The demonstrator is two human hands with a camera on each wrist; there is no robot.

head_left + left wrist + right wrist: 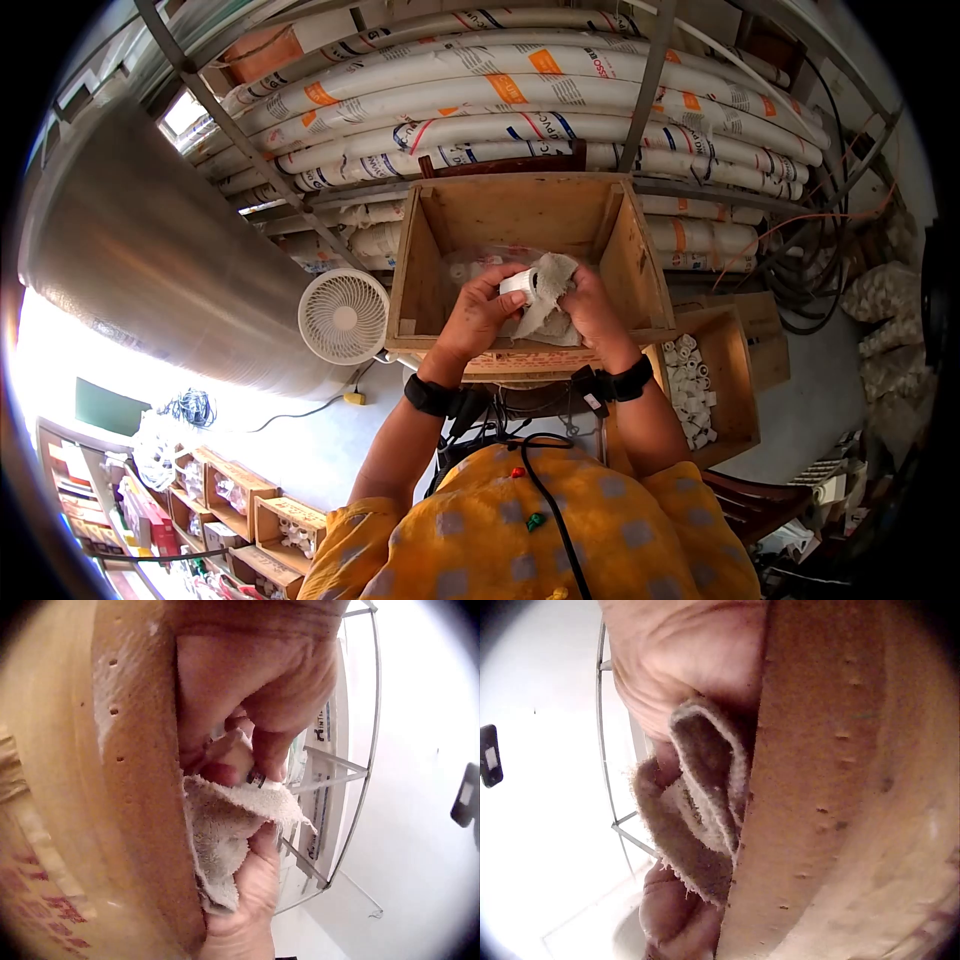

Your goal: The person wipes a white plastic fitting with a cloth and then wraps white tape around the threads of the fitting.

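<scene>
Over the wooden box (525, 208), my left hand (472, 318) grips a short white plastic pipe fitting (515, 287) between thumb and fingers. My right hand (594, 312) holds a rough grey cloth (555, 275) against the fitting's open end. Part of the cloth hangs below the fingers. In the left wrist view the cloth (225, 832) drapes between both hands, and the fitting is mostly hidden. The right wrist view shows the cloth (686, 840) folded in a loop under the right palm, beside the box edge (810, 780). A clear plastic bag (462, 268) lies inside the box.
A wooden crate (738, 400) full of white fittings (688, 385) stands at the right. To the left is a round white fan (344, 316) near a large metal cylinder (150, 230). Long wrapped pipes (450, 95) lie on a metal rack behind. A black cable (555, 510) hangs over the shirt.
</scene>
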